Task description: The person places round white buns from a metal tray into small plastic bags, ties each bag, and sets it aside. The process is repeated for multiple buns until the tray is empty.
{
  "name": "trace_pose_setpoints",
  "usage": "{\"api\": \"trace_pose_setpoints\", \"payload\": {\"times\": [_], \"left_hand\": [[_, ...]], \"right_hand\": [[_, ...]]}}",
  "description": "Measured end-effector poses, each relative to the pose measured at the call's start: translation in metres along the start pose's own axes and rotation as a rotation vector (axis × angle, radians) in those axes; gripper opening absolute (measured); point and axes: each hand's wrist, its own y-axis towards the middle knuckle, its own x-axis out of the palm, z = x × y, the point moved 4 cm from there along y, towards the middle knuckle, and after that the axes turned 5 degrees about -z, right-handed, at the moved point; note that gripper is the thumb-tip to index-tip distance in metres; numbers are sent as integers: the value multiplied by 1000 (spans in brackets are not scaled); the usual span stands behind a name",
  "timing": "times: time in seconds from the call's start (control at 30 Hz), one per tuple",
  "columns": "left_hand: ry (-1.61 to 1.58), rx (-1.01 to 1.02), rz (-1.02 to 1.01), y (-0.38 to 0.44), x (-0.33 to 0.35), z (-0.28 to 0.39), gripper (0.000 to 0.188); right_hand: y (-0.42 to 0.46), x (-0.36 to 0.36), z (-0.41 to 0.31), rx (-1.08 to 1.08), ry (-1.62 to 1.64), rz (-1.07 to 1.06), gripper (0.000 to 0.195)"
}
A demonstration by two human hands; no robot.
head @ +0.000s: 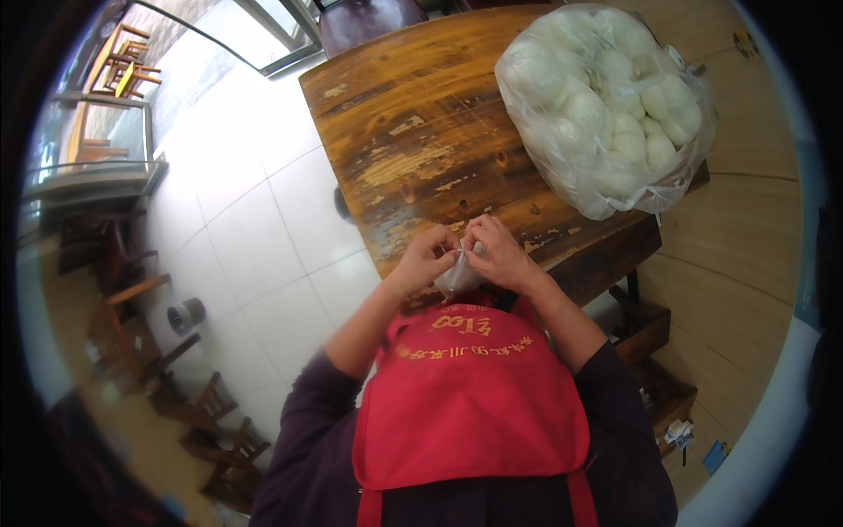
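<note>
Close to my red apron, at the near edge of the wooden table (421, 151), both hands meet at a small clear plastic bag (459, 277). My left hand (429, 257) pinches the bag's gathered top between thumb and fingers. My right hand (497, 251) grips the same top from the other side, its fingers almost touching the left ones. The bag hangs below the fingers; what it holds cannot be made out. Beyond my right hand, a large clear plastic bag (602, 112) full of round, whitish bundles or balls rests on the table.
A dark seat (369, 23) stands at the table's far side. On the left are white floor tiles (244, 263), a small bin (186, 316) and several wooden chairs (207, 398). An open glass door (224, 33) is at upper left. Wooden benches (642, 332) lie at right.
</note>
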Motion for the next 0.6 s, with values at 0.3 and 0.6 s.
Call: {"api": "trace_pose_setpoints", "payload": {"times": [0.3,0.6], "left_hand": [[128,75,121,-7,9,-2,14],[383,192,66,-7,15,25,19]], "right_hand": [[-17,8,24,228,155,34,13],[-15,3,17,130,35,20,13]]}}
